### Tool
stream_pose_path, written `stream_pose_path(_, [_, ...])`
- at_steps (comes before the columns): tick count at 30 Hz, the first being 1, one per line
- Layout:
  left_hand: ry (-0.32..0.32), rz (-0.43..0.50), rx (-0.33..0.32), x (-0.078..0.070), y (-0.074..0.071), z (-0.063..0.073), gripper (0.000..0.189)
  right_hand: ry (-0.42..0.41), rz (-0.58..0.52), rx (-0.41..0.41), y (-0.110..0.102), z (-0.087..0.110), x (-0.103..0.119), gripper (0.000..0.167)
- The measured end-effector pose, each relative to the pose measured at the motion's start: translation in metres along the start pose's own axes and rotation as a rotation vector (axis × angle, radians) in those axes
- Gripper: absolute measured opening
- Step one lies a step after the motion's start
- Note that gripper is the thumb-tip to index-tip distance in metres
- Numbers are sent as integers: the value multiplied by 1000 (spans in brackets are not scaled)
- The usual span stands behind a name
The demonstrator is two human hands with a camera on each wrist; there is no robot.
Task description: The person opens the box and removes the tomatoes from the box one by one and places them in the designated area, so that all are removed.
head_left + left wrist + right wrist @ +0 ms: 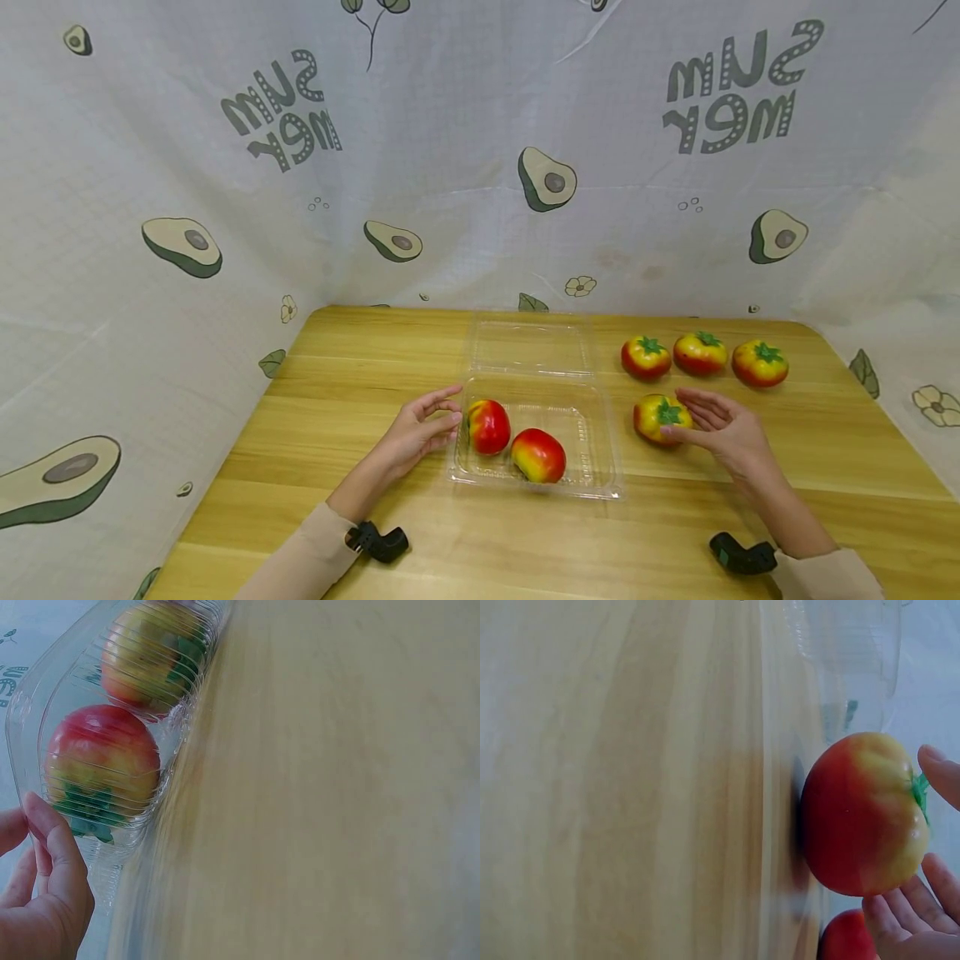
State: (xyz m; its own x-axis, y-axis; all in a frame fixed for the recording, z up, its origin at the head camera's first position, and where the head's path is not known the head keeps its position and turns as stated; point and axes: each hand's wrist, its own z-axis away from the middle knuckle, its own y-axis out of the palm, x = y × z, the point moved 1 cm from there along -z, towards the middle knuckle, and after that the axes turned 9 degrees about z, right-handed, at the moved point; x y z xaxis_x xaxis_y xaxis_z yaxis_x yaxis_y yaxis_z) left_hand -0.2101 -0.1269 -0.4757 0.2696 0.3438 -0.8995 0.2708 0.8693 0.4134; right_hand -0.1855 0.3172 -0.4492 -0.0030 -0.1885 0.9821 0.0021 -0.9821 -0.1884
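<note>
A clear plastic clamshell container point(536, 492) lies on the table with its lid point(531, 346) folded back. In its left half are two red-and-yellow tomatoes, one at the left point(489, 427) and one nearer the front point(538, 456); both lie tipped on their sides. My left hand point(422, 429) pinches the container's left rim between thumb and finger, as the left wrist view shows. To the right, another tomato point(662, 419) sits on the table, green leaves up. My right hand point(723, 429) is spread about its right side, fingers beside it and thumb near the leaves point(919, 793).
Behind the right hand stand three more tomatoes in a row: left point(646, 358), middle point(700, 353) and right point(760, 363). The wooden table point(360, 358) meets a hanging white cloth point(450, 167) with avocado prints at its back and sides.
</note>
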Motion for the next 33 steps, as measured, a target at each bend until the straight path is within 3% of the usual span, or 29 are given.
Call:
stream_pose_path(7, [-6, 5, -9, 0, 0, 1, 55, -49, 104, -18, 3, 2, 9, 63])
stream_pose_path(14, [-11, 9, -16, -1, 0, 1, 54, -99, 149, -24, 9, 6, 23, 60])
stream_pose_path(22, [-13, -2, -15, -1, 0, 1, 54, -171, 322, -3, 24, 8, 39, 62])
stream_pose_path(28, [-17, 6, -13, -1, 0, 0, 55, -206, 344, 59, 37, 11, 47, 63])
stream_pose_path(33, [-10, 4, -8, -1, 0, 0, 55, -290, 332, 154, 49, 13, 52, 64])
